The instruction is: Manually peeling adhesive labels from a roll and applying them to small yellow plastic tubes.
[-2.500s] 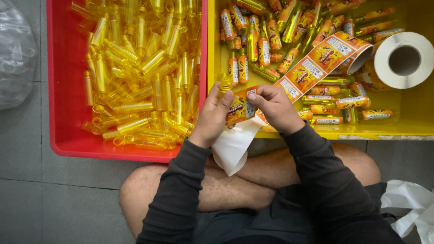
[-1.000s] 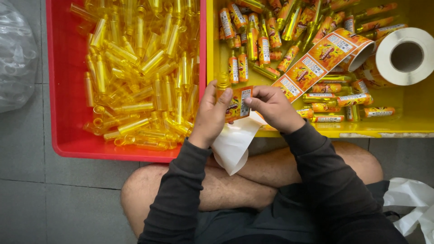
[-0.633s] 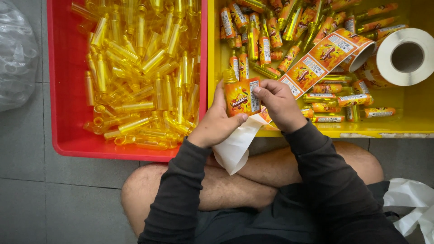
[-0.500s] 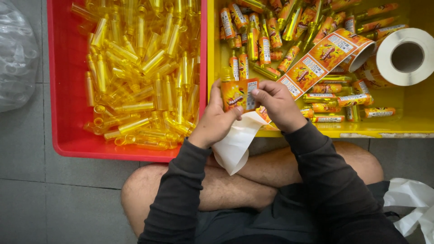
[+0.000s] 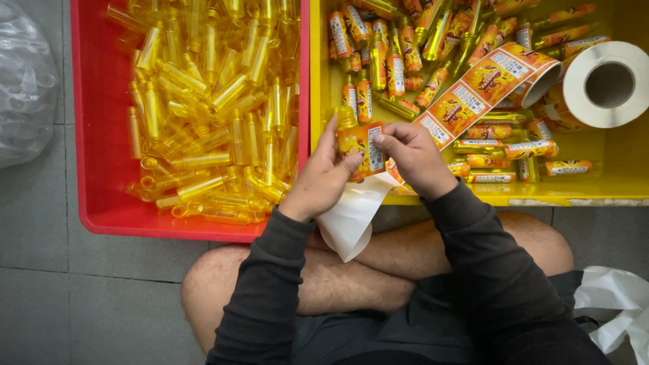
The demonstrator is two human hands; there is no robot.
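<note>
Nearest, crossed bare knees and dark sleeves; white backing paper (image 5: 348, 220) trails down from the hands. The left hand (image 5: 318, 179) grips a small yellow bottle (image 5: 355, 142) upright, fingers curled around it, while the right hand (image 5: 416, 159) pinches the orange label's edge at the bottle's 3 o'clock — half a second ago the label stood partly free; now it lies pressed around the body, so this bottle looks nearly labelled. At 10 o'clock sits the red tray (image 5: 91, 169) of bare bottles; at 1 o'clock the yellow tray (image 5: 608, 189) of labelled ones and the label roll (image 5: 605, 84).
</note>
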